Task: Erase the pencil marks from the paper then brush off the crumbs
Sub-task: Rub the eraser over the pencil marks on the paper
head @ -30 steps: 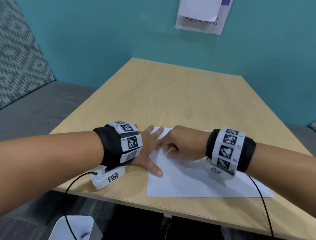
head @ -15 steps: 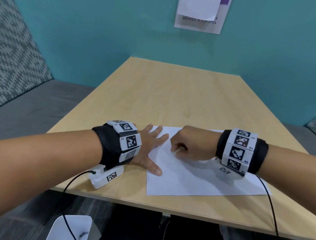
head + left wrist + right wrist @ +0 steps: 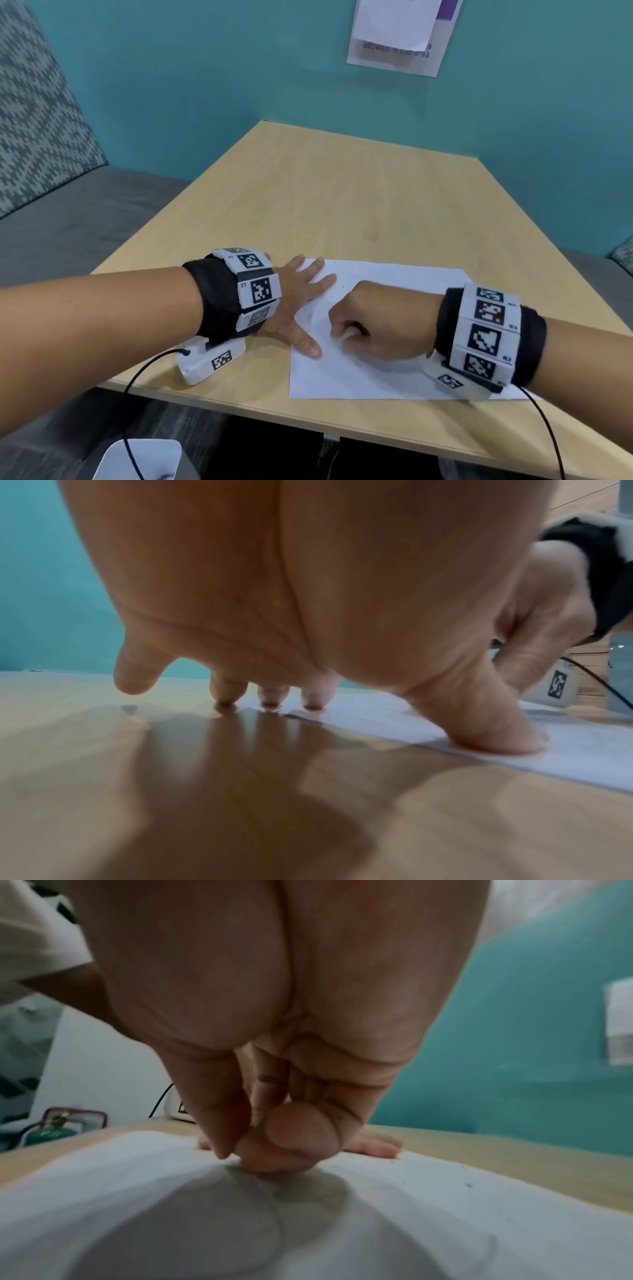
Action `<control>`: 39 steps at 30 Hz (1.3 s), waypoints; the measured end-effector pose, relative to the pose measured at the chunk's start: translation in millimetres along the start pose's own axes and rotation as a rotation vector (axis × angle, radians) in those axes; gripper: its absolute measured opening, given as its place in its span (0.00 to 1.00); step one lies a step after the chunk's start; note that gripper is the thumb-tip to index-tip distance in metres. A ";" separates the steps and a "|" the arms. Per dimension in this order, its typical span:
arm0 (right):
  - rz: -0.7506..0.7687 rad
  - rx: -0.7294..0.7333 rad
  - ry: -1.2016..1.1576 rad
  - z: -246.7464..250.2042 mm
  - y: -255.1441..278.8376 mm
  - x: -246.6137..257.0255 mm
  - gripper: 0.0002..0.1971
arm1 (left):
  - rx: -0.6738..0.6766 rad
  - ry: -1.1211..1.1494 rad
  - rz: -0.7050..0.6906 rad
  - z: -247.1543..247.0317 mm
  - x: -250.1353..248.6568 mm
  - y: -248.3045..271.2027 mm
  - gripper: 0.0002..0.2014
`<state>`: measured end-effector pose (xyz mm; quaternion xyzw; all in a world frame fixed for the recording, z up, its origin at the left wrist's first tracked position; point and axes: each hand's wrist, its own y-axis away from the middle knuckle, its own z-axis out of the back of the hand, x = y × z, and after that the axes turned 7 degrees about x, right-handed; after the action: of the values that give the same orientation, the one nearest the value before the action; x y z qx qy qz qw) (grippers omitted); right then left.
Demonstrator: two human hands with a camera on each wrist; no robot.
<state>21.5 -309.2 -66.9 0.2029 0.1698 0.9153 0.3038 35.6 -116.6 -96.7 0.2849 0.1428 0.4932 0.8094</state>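
A white sheet of paper (image 3: 394, 370) lies near the front edge of the wooden table (image 3: 342, 205). My left hand (image 3: 308, 298) rests flat on the sheet's left edge with fingers spread; in the left wrist view its thumb (image 3: 489, 731) presses the paper (image 3: 582, 761). My right hand (image 3: 346, 332) is curled in a fist on the sheet just right of the left thumb, pinching a small white eraser (image 3: 347, 334) against the paper. From the right wrist the fingertips (image 3: 294, 1139) hide the eraser. Dark specks (image 3: 468, 1185) lie on the paper (image 3: 445, 1218) toward its far edge.
A teal wall with a paper notice (image 3: 397, 34) rises behind the table. A grey bench (image 3: 68, 219) with a patterned cushion runs along the left. The white wrist-camera box (image 3: 212, 363) sits on the table by my left wrist, its black cable hanging over the front edge.
My right hand has slid down the sheet toward me, from beside the left fingertips to beside the left thumb. The left hand has stayed flat on the paper's edge.
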 end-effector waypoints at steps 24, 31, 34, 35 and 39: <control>-0.209 -0.129 0.018 25.9 -1.4 -50.8 0.05 | 0.008 0.002 0.008 1.2 -0.2 1.9 0.62; -0.201 -0.151 0.054 20.1 -2.9 -53.4 0.05 | -0.018 0.001 -0.079 20.7 -19.5 -13.1 0.61; -0.144 -0.131 0.055 13.0 -1.2 -39.3 0.05 | -0.023 0.032 -0.118 15.9 -18.6 -21.2 0.59; -0.089 -0.104 0.042 7.9 0.4 -27.8 0.05 | -0.021 0.029 -0.122 15.3 -18.1 -23.0 0.59; 0.017 -0.018 -0.003 3.6 3.6 -12.2 0.11 | -0.025 0.027 -0.121 15.6 -19.2 -21.3 0.59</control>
<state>30.4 -318.9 -65.5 0.2029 0.1592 0.9190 0.2983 49.8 -146.0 -98.1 0.2590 0.1645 0.4489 0.8393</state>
